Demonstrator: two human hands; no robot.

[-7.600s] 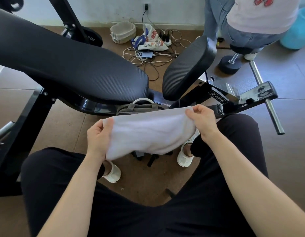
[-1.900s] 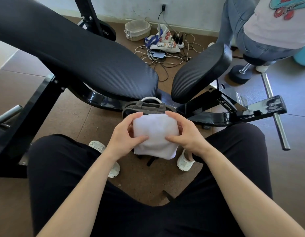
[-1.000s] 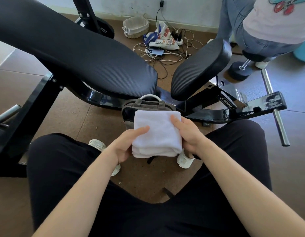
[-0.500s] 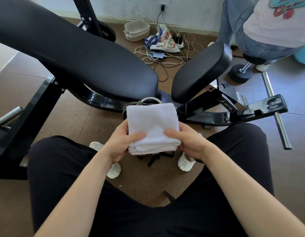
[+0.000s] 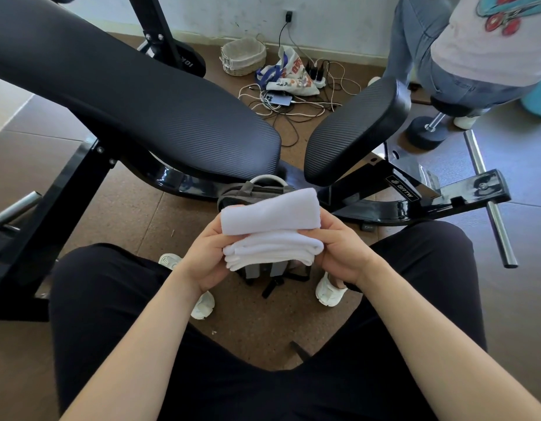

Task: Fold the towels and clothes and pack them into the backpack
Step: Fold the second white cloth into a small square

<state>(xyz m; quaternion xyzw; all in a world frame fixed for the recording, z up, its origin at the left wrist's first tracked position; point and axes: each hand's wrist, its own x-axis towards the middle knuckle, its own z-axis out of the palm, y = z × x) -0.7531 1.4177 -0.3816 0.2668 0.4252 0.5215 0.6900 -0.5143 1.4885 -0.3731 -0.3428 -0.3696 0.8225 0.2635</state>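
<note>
White terry, folded into a thick stack: your towel [image 5: 270,229] sits at the centre of the frame, held off the floor between both hands. Your left hand [image 5: 207,256] grips its left end, thumb pressed on the near side and fingers curled round behind. Your right hand [image 5: 339,253] clasps the right end the same way, thumb in front, fingers wrapped out of sight. Your forearms run up from the lower corners of the frame and converge on the towel, wrists bent slightly inward above your knees. Just behind and below the towel, the grey backpack [image 5: 248,194] stands on the brown floor [image 5: 135,214] between your feet. Its pale handle loop shows under the black bench pad [image 5: 141,101]. A second person [image 5: 475,47] stands at the upper right.
</note>
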